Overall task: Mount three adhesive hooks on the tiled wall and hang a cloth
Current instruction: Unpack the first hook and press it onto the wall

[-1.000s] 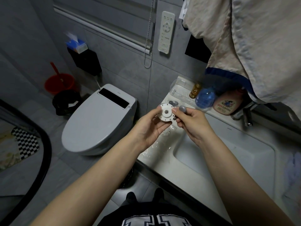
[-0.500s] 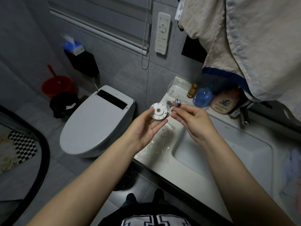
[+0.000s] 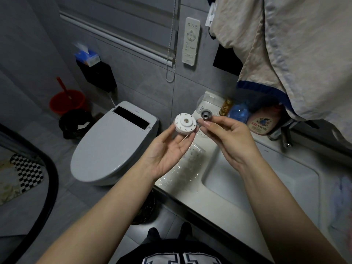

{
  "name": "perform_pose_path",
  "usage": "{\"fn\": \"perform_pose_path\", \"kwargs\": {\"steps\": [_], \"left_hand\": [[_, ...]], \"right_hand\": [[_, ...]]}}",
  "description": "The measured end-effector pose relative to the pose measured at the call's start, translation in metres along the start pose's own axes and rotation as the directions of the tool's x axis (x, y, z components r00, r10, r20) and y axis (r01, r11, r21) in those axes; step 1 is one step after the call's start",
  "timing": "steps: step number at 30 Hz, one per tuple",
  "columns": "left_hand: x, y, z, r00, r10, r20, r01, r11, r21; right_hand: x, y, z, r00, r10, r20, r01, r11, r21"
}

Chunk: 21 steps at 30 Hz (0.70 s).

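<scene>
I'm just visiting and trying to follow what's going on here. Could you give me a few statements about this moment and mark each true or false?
1. The left hand holds a white disc. True.
2. The right hand is empty. False: its fingers pinch a small grey knob.
3. The disc and knob are joined. False: they are held apart, side by side.
4. The toilet lid is closed. True.
5. A hook is already on the tiled wall. False: none is visible there.
</scene>
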State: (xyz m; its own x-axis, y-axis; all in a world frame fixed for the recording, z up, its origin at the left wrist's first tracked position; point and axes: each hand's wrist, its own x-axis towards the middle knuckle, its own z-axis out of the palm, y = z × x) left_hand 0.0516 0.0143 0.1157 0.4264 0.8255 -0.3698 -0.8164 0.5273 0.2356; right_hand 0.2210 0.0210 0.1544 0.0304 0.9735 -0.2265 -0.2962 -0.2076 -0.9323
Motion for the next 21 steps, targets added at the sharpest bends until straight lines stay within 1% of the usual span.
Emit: {"fn": "perform_pose_path", "kwargs": {"steps": [3, 6, 9, 12, 16, 21], "left_hand": [[-0.003, 0.000, 0.002, 1.000, 0.008, 0.009, -0.008, 0.999, 0.036], [-0.005, 0.000, 0.004, 1.000, 0.027, 0.005, -0.027, 0.997, 0.068], [-0.005, -0.001, 0.004, 0.998, 0.056, 0.008, -0.057, 0.993, 0.103], [-0.008, -0.002, 0.006, 0.997, 0.065, 0.034, -0.070, 0.985, 0.158], [-0.012, -0.002, 0.008, 0.997, 0.039, 0.065, -0.053, 0.971, 0.233], [-0.014, -0.003, 0.008, 0.997, 0.032, 0.065, -0.048, 0.962, 0.270]], "right_hand": [[-0.003, -0.006, 0.003, 1.000, -0.016, 0.011, 0.016, 1.000, 0.025], [-0.005, -0.008, 0.005, 0.996, -0.083, 0.014, 0.084, 0.993, -0.079], [-0.006, -0.008, 0.007, 0.987, -0.151, 0.051, 0.158, 0.968, -0.195], [-0.005, -0.005, 0.005, 0.972, -0.215, 0.094, 0.234, 0.918, -0.320], [-0.002, -0.002, 0.002, 0.941, -0.316, 0.119, 0.331, 0.795, -0.509], [-0.004, -0.004, 0.001, 0.939, -0.313, 0.143, 0.340, 0.773, -0.535]]}}
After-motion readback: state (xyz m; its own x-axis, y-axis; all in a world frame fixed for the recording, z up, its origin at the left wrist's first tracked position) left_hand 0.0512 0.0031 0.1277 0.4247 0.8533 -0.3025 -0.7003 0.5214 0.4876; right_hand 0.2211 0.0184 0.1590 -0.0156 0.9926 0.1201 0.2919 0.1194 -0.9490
